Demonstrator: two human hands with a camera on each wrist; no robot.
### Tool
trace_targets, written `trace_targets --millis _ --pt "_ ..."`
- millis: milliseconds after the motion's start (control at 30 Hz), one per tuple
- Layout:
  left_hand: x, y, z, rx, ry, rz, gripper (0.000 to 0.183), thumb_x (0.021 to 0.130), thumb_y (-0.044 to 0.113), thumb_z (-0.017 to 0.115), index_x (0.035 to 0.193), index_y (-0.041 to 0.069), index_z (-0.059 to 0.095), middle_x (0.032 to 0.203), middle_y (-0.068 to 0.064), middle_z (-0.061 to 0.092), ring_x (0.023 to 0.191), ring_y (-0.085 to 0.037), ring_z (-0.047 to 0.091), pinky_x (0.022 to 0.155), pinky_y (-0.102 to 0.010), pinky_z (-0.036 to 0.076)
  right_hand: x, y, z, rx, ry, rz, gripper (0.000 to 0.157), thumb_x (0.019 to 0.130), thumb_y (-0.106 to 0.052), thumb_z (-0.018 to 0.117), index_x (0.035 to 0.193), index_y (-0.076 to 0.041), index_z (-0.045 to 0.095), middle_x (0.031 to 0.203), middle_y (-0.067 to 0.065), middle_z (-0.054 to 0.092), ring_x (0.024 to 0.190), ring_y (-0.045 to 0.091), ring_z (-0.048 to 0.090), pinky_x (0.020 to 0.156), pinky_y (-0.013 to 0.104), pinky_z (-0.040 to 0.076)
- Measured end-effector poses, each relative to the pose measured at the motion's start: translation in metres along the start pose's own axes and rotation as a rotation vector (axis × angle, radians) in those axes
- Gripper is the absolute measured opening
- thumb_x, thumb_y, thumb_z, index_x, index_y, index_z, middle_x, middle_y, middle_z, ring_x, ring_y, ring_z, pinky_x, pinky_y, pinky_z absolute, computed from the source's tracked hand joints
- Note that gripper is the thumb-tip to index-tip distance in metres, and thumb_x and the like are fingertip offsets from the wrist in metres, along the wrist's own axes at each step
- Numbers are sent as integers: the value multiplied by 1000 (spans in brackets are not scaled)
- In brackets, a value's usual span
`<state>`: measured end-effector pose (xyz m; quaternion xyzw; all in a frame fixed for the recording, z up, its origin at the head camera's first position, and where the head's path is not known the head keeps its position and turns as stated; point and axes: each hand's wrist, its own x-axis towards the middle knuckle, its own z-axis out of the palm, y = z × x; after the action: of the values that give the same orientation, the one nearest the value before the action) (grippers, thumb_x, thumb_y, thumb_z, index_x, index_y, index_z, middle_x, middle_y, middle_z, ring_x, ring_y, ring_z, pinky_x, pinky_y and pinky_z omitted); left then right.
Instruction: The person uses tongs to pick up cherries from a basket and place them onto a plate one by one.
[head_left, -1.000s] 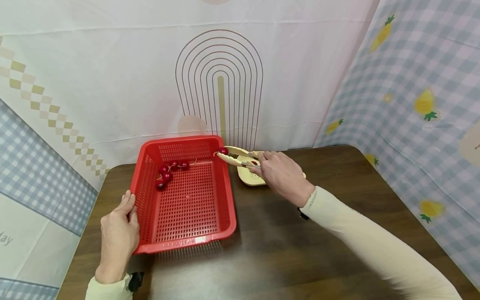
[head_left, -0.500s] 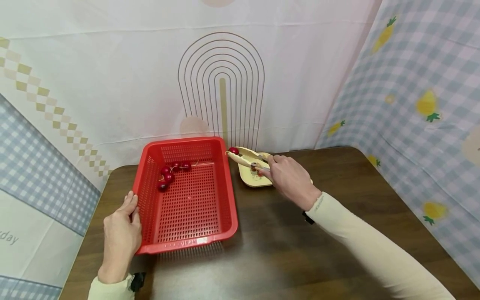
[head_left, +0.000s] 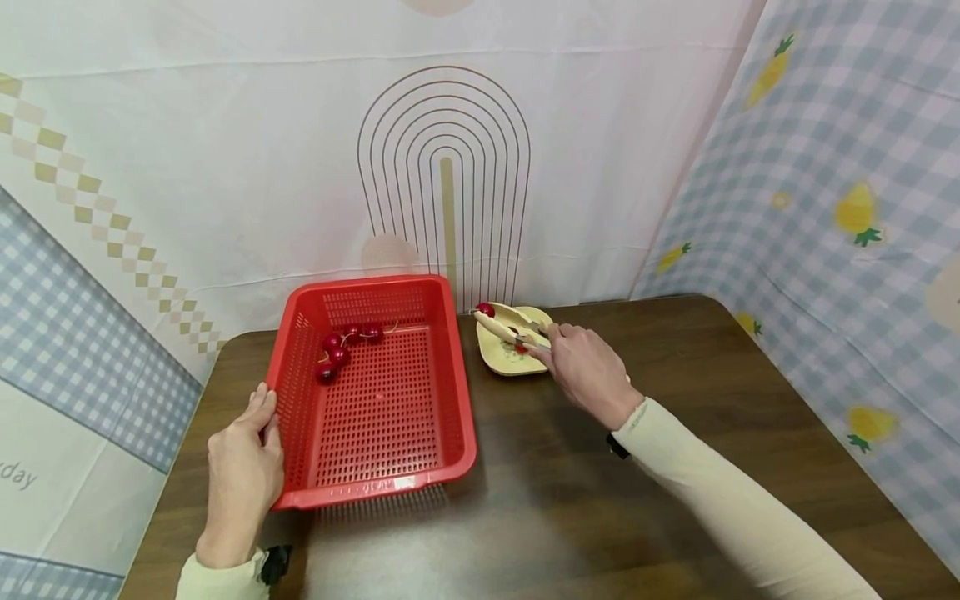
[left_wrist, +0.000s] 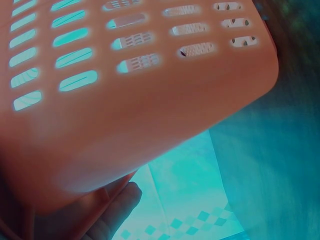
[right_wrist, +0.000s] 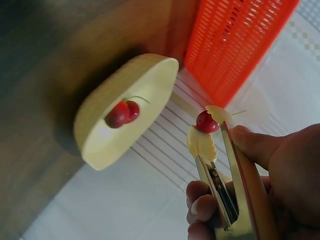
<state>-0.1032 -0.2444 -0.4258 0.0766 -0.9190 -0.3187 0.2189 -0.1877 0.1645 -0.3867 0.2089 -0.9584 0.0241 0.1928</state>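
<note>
My left hand (head_left: 243,475) grips the left rim of a red perforated plastic basket (head_left: 375,490); in the left wrist view its finger (left_wrist: 126,202) shows below the basket wall. My right hand (head_left: 592,371) holds tongs (right_wrist: 202,146) with cream scalloped tips. A dark red cherry (right_wrist: 206,123) with a stem is pinched between those tips. In the head view this cherry overlaps the back left edge of a pale yellow dish (head_left: 493,358). Two red fruits (right_wrist: 118,114), one with a stem, lie inside the dish. Several cherries (head_left: 339,357) rest in the basket's back left part.
Basket and dish stand side by side on a dark wood table (head_left: 555,517), the dish to the right. A white patterned cloth (head_left: 600,150) hangs behind the table. Blue checked cloth (head_left: 810,275) hangs along the right side.
My right hand has carried the tongs and cherry right and slightly down, from the basket's right rim to the dish. My left hand stays on the basket rim.
</note>
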Motion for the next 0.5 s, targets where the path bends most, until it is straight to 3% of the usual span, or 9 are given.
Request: trace_targets --millis 167,500 --pt "0 0 -1 8 -19 -17 39 98 -4 57 138 -5 58 145 -19 54 132 -43 55 103 -62 48 -5 5 12 26 -24 38 38 101 -33 64 107 4 69 85 18 70 76 37 72 67 47 61" --pt "0 0 0 -1 -24 -20 39 98 -5 57 137 -5 59 144 -20 54 132 -42 55 103 -61 47 -8 11 26 19 -32 58 34 100 -31 66 97 3 67 81 18 69 73 38 72 63 48 60"
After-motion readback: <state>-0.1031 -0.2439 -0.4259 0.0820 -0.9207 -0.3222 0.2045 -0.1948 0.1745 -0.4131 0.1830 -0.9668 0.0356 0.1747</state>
